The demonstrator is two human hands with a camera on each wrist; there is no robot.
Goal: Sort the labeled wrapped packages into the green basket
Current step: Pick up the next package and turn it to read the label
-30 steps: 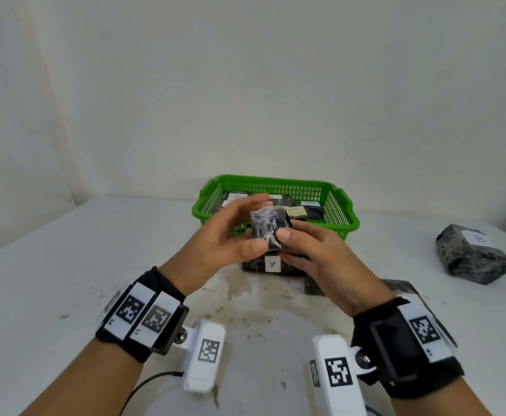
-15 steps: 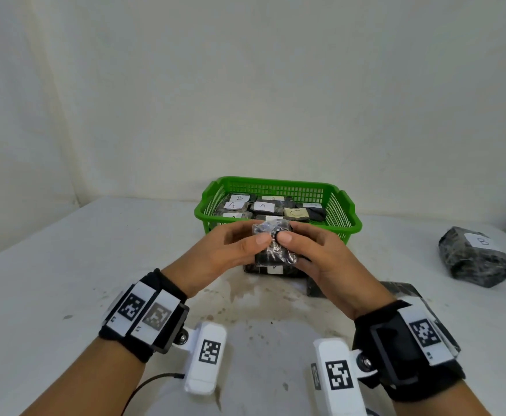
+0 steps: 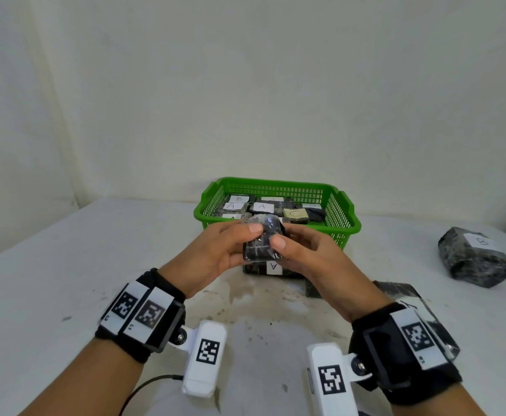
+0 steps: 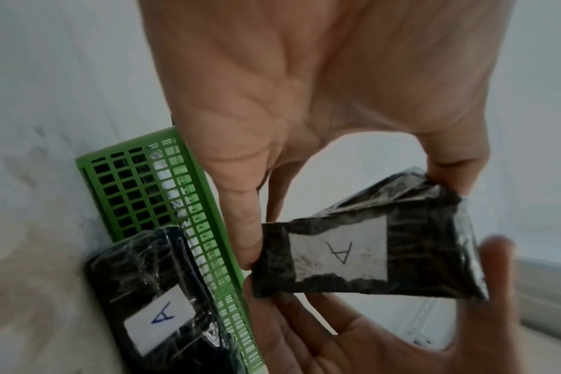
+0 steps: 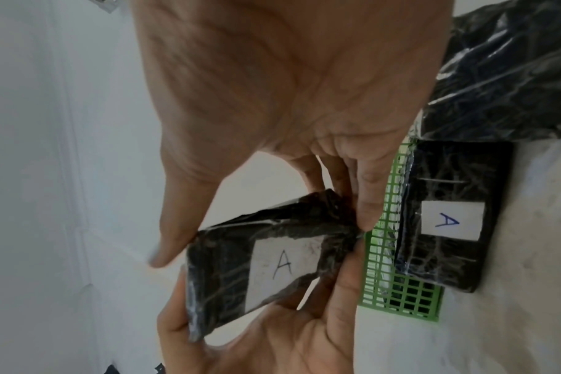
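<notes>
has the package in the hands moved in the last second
Yes. The held package has sunk slightly against the green basket: it covered the basket's front rim before, and now hangs lower, hiding more of the package labeled A on the table.

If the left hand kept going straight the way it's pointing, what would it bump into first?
Probably the green basket: the left hand, gripping the A-labelled package together with the right hand, points forward toward its near rim. Depth is unclear.

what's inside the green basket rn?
The green basket holds dark wrapped packages: labels B, A, A, and a tan one marked C. The held package covers the front row; lower layers are hidden.
</notes>
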